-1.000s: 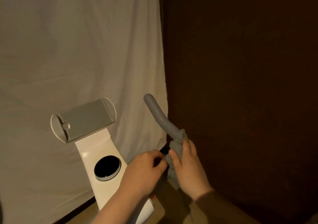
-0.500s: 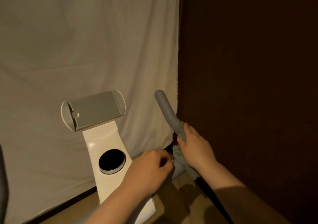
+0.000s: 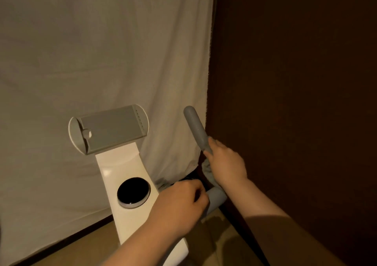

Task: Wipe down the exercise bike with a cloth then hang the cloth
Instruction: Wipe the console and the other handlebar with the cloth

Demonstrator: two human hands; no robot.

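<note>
- Sheet hangs as a backdrop on the left, close behind the bike; its lower right corner bunches near the handlebar. Risk: a wide wiping stroke could snag it and drag it down.
- Holder, grey, sits tilted at the top of the white column, untouched. It looks like a clamp type (the knob at its left end suggests so); a hard wipe could knock it off its angle.
- Dial, black and round, is set in the column just left of the left hand. A stray knuckle or cloth pass could turn or press it.
- Left hand is curled, fingers tucked in beside the lower grey bar. Whether it pinches a cloth end I cannot tell; the fingertips are hidden. If it holds nothing, the cloth's loose end may drop to the floor.
- Cloth, grey, shows only as a fold below the right hand, against the handlebar. Same colour as the grip and dim light (hard to judge coverage): patches may get missed.
- Right hand is wrapped around the handlebar partway up, cloth seemingly under the palm. Risk: sliding toward the rounded tip, the cloth could slip off the end.
- Dark wall stands just right of the hand; knuckles could scrape it on an upward stroke.
</note>
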